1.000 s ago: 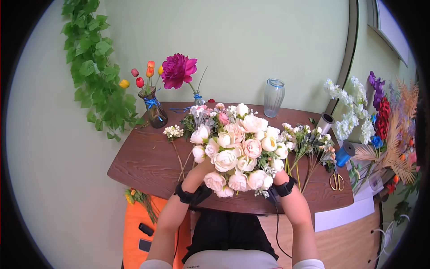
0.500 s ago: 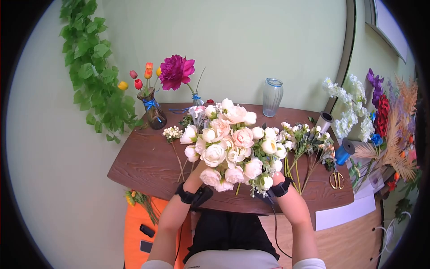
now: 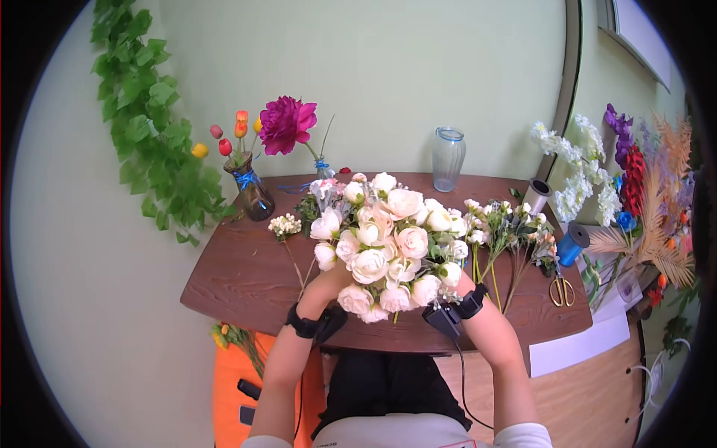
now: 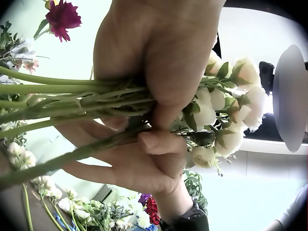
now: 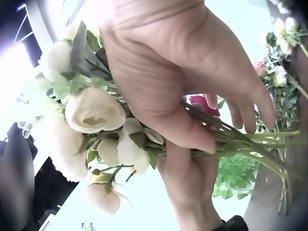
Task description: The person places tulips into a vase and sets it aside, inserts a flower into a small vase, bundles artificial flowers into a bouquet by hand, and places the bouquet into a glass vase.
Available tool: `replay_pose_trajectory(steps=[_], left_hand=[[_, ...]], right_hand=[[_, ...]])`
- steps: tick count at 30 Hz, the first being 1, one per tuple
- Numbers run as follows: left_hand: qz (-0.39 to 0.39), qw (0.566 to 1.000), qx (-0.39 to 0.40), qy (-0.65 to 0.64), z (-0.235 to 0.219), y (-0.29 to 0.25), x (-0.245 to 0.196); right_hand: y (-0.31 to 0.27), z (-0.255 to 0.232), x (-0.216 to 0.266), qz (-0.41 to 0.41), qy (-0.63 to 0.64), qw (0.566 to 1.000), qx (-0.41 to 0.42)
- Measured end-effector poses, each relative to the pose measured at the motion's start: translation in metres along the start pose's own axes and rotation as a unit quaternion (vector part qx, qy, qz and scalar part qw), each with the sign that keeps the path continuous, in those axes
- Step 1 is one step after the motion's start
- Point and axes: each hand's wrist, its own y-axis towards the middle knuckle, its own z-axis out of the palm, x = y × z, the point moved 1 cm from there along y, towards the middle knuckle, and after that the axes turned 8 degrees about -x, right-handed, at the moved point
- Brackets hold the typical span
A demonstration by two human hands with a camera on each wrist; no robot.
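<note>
A full bouquet (image 3: 388, 243) of white and pale pink roses is held above the middle of the brown table (image 3: 239, 269), its blooms facing up toward the head camera. The green stems (image 4: 72, 98) run together below the flower heads. The left hand (image 4: 154, 62) wraps its fingers around the gathered stems, thumb pressed across them. The right hand (image 5: 178, 82) also curls around the stems, just beside the left one, so both hands grip the same bunch.

On the table at 3 o'clock of the bouquet lies a spread of small white sprigs (image 3: 508, 231), and beyond them gold scissors (image 3: 560, 291) and a blue ribbon spool (image 3: 571, 250). At 1 o'clock stands a clear ribbed vase (image 3: 448, 158). At 11 o'clock a magenta peony (image 3: 285, 123) rises from a small bottle, and further toward 10 o'clock a dark vase (image 3: 250, 190) holds tulips. A green ivy garland (image 3: 146, 127) hangs on the wall at 10 o'clock. A single white sprig (image 3: 286, 224) lies on the table at 9 o'clock.
</note>
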Motion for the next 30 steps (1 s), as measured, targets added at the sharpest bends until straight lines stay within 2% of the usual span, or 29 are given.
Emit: replay_pose_trajectory(steps=[6,11,17,19,20,21,23,25,30], left_hand=[[0.001,1.0,-0.001,0.014,0.003,0.004,0.005],[0.071,0.977,0.197,0.042,-0.005,0.017,0.045],[0.071,0.98,0.184,0.018,0.005,0.026,0.036],[0.072,0.981,0.179,0.008,0.015,0.051,0.026],[0.072,0.982,0.176,0.002,-0.011,0.001,0.043],[0.073,0.982,0.174,-0.003,-0.012,-0.001,0.042],[0.073,0.983,0.17,-0.013,0.013,0.059,0.021],[0.072,0.983,0.165,-0.023,0.009,0.053,0.022],[0.07,0.984,0.155,-0.047,0.005,0.048,0.02]], right_hand=[[0.002,-0.006,0.003,-0.009,0.018,1.0,0.002],[0.004,-0.006,0.004,-0.01,0.037,0.999,0.005],[0.015,0.005,0.008,-0.022,0.059,0.998,0.012],[0.024,0.009,0.011,-0.026,0.065,0.997,0.015],[0.026,0.009,0.012,-0.028,0.068,0.997,0.016],[0.018,0.007,0.011,-0.03,0.071,0.997,0.017],[0.003,0.003,0.008,-0.033,0.078,0.996,0.019],[0.016,0.01,0.011,-0.036,0.085,0.995,0.021],[0.003,0.003,0.01,-0.044,0.105,0.993,0.026]])
